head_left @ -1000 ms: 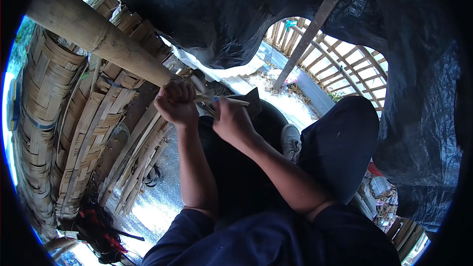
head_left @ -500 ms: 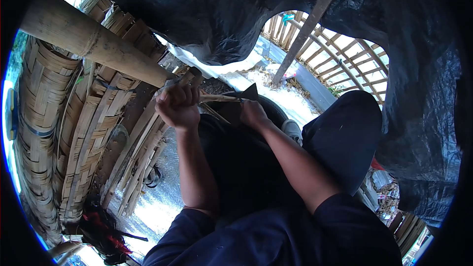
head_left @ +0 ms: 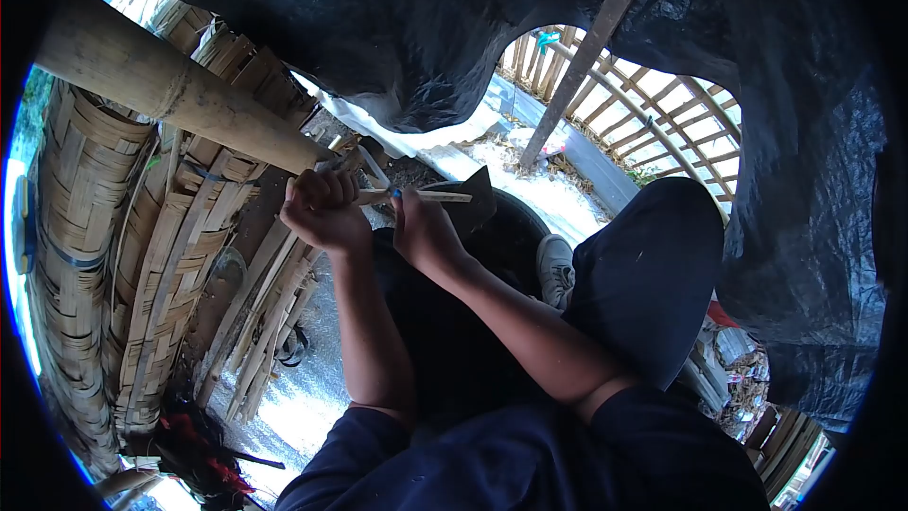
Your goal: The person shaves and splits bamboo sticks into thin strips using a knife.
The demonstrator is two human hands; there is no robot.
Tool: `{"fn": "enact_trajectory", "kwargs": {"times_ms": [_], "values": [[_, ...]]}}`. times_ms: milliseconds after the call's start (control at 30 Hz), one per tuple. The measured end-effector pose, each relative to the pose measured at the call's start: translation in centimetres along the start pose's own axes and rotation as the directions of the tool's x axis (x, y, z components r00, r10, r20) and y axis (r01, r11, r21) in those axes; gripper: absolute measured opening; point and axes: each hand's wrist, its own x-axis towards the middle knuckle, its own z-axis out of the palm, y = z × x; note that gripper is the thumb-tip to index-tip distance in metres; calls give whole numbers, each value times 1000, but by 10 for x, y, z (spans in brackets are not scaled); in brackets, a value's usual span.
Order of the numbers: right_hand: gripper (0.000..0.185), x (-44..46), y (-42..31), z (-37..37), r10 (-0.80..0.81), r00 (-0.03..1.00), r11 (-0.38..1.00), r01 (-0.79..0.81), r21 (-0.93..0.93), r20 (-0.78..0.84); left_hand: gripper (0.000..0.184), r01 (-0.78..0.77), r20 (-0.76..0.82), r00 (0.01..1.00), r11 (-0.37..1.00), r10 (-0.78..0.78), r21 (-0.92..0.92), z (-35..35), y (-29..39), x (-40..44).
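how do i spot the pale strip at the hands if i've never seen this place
Start at the thick bamboo pole slanting down from the upper left; it leads to the closed left hand. Just right of that is the right hand, and the pale strip juts rightward beyond it. It lies nearly level in the picture, while the whitish piece beside it slants up and left.

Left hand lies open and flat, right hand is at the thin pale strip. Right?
Not quite: in the head view the left hand is closed in a fist. The right hand is at the thin pale strip.
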Motion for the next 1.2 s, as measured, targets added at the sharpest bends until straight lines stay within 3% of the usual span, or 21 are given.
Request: {"fn": "enact_trajectory", "kwargs": {"times_ms": [133,200,333,367,400,533,667,733,767,833,900,1000,1100,1200], "values": [[20,5,28,10,-61,997,998,60,-4,-49,37,-16,-59,998,1000,17,14,-2,2,3],[19,8,38,12,-44,999,996,44,-80,12,36,-8,-83,996,999,11,34,-5,3,4],[20,17,131,17,-117,993,965,122,-232,36,36,-22,-100,995,999,26,33,3,1,6],[21,19,148,18,-12,999,959,23,-281,40,36,-25,-80,996,999,28,41,6,0,3],[22,19,147,14,94,995,941,-76,-331,39,36,-23,-80,996,999,26,39,7,-1,3],[25,26,114,-5,114,985,932,-60,-357,131,35,-30,-150,988,995,43,92,7,0,4],[20,15,10,-11,-40,999,999,40,-11,21,36,-46,-253,965,995,67,88,3,0,5],[20,10,1,-2,-101,995,995,101,12,11,36,-33,-207,977,997,47,69,3,0,3],[20,10,-1,-1,-174,985,984,174,32,-4,37,-31,-155,987,998,38,45,4,0,3],[19,11,2,0,-147,989,989,146,23,32,37,-27,-119,992,999,31,28,-4,1,4],[18,13,6,3,-225,974,974,225,0,31,37,-17,-86,996,1000,18,14,-7,3,3],[20,17,17,7,-141,985,985,149,-89,97,37,-7,-107,994,1000,7,7,-8,3,4],[22,20,39,4,-135,989,990,137,-23,66,37,-47,-33,998,998,49,43,-12,1,6],[22,25,51,10,-128,986,990,134,-49,105,36,-22,-113,993,999,25,31,-10,3,5]]}}
